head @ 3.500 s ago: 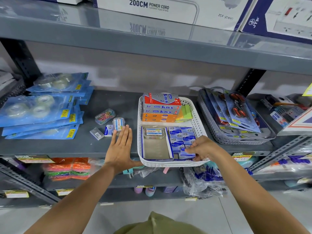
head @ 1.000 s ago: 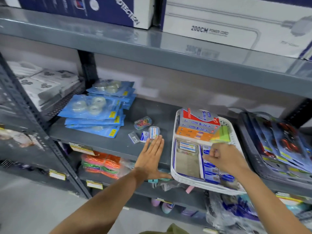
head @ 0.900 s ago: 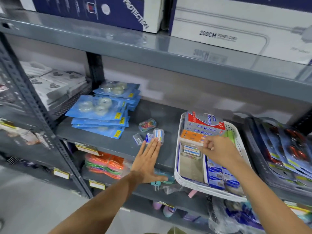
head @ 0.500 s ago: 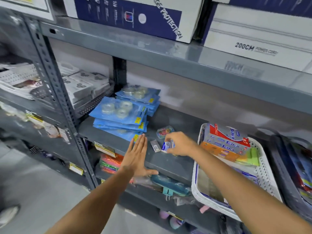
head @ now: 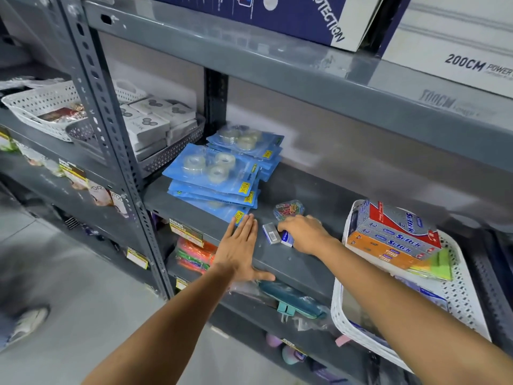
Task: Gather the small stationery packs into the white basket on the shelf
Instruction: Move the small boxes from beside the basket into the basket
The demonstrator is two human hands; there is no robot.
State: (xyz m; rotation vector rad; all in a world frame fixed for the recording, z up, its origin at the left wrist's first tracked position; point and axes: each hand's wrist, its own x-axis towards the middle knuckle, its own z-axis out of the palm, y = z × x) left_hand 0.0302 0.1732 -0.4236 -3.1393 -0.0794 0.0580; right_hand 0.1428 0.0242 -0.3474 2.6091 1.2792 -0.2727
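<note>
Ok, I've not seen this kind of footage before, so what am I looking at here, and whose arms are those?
This is one wide-angle camera worn on a person's head, looking down at their own bare arms; there is no robot. The left hand lies flat and open on the grey shelf. The right hand reaches over small packs: a grey pack, a blue-and-white pack at its fingers, and a clear case of coloured paper clips. Whether it grips one yet is unclear. The white basket, their destination, sits to the right, beside stacked blue tape packs.
</note>
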